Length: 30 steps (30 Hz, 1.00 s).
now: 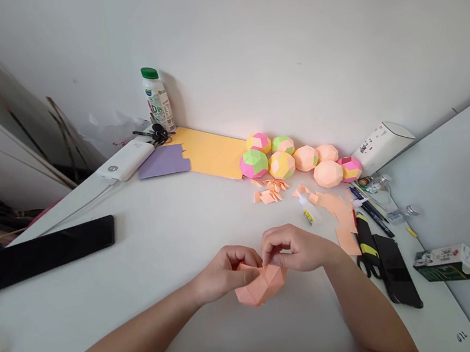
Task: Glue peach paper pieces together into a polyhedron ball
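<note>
A faceted peach paper ball (256, 293) is held above the near part of the table. My left hand (226, 272) grips its left side, with the thumb lying across the top. The fingertips of my right hand (296, 247) are pinched together at the ball's upper right edge. Whether a small paper piece sits between those fingertips is hidden. Beyond the hands lie several small folded peach paper pieces (269, 192), a small glue bottle (306, 210) and cut peach paper sheets (341, 211).
Several finished paper balls (281, 165) line the wall beside yellow card (213, 150) and purple card (162, 162). Scissors (368, 265), a utility knife (366, 239) and a phone (397, 272) lie right. A black tablet (47, 252) and white power bank (126, 160) are left.
</note>
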{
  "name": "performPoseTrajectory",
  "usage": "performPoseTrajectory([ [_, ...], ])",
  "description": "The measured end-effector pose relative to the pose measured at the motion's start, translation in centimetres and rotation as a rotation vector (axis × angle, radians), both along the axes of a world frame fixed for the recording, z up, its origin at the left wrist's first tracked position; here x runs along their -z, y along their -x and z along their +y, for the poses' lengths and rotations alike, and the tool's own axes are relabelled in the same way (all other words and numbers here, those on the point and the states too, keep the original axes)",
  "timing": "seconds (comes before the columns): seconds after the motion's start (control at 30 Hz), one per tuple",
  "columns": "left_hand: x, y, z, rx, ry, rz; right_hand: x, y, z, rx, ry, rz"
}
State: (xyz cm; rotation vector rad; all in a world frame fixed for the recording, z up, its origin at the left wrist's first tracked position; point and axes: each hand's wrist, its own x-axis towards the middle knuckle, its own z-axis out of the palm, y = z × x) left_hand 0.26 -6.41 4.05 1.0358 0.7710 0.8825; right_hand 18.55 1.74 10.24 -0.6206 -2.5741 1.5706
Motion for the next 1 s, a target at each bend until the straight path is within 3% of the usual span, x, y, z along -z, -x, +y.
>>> performPoseTrajectory([
  [0.53, -0.2, 0.0, 0.1, 0.026, 0.064, 0.001, 0.7, 0.8, -0.3, 0.110, 0.172, -0.012],
  [0.87, 0.0, 0.1, 0.3, -0.046, 0.060, -0.018, 0.0, 0.1, 0.3, 0.207, 0.120, -0.055],
  [1.0, 0.3, 0.2, 0.2, -0.075, 0.027, -0.041, 0.5, -0.8, 1.0, 0.282, 0.206, -0.105],
])
